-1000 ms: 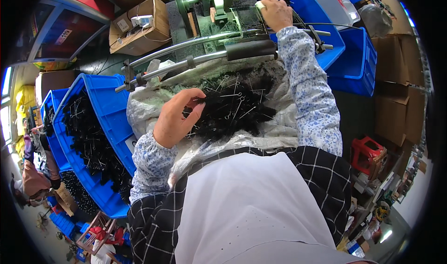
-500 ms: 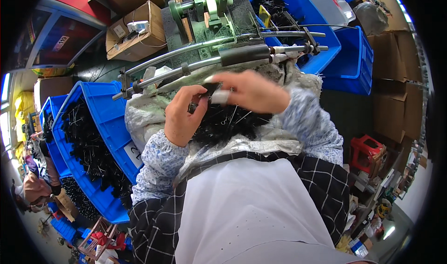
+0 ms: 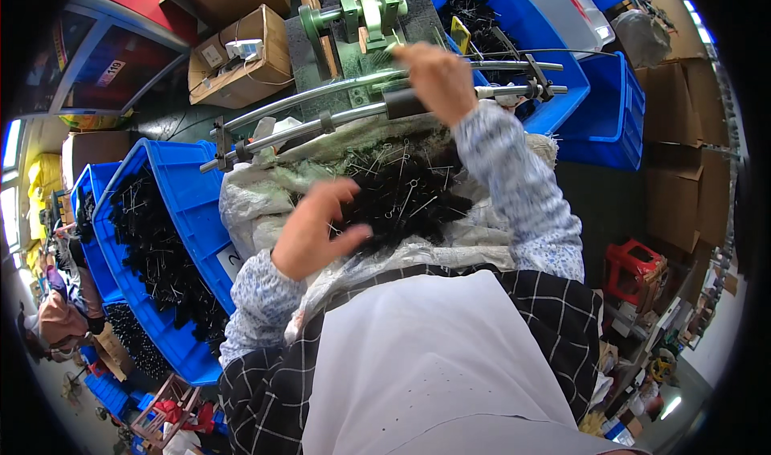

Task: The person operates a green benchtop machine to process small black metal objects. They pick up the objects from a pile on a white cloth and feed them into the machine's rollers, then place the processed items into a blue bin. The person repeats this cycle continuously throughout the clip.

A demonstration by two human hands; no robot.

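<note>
My left hand (image 3: 317, 228) is open, fingers and thumb apart, over the left side of a pile of black bristly pieces with thin wire stems (image 3: 409, 202), which look like small wire brushes. Some stems end in loops. The pile lies on a crumpled whitish woven sack (image 3: 261, 206) in front of me. My right hand (image 3: 438, 77) reaches to the green metal machine (image 3: 369, 17). Its fingers are closed at the machine's front, and what they hold is hidden. Below that hand runs a pair of metal bars (image 3: 305, 127) with a dark sleeve (image 3: 401, 104).
Blue bins (image 3: 181, 182) with more black pieces stand at my left, and another blue bin (image 3: 554, 93) is beyond the bars at right. An open cardboard box (image 3: 241, 73) sits left of the machine. A red stool (image 3: 634, 270) stands at far right. Another person (image 3: 64, 318) is at far left.
My right hand has moved forward from above the pile to the machine. My left hand has come down and toward me, its fingers opening from a pinch. More of the pile shows.
</note>
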